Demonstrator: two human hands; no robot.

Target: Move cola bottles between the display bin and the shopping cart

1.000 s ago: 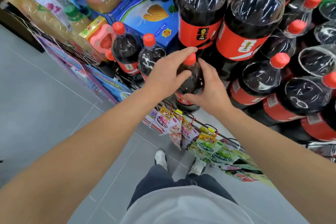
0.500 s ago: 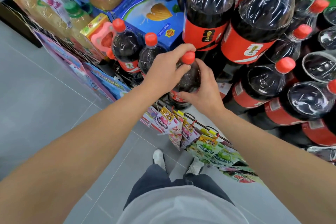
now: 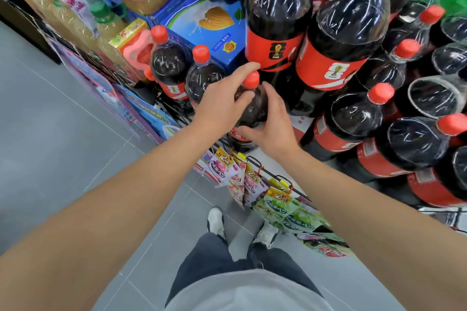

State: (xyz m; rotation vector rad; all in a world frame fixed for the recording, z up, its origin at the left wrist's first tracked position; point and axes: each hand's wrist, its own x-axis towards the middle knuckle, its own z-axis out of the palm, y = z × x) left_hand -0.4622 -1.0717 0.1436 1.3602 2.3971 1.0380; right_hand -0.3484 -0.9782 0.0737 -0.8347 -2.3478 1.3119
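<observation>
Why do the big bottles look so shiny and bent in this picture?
Head view: overhead lights streak white glare across the plastic-wrapped big cola bottles; the wide-angle lens bows them outward near the edges and stretches the forearms; the held bottle and both hands, left and right, stay fairly sharp.
</observation>
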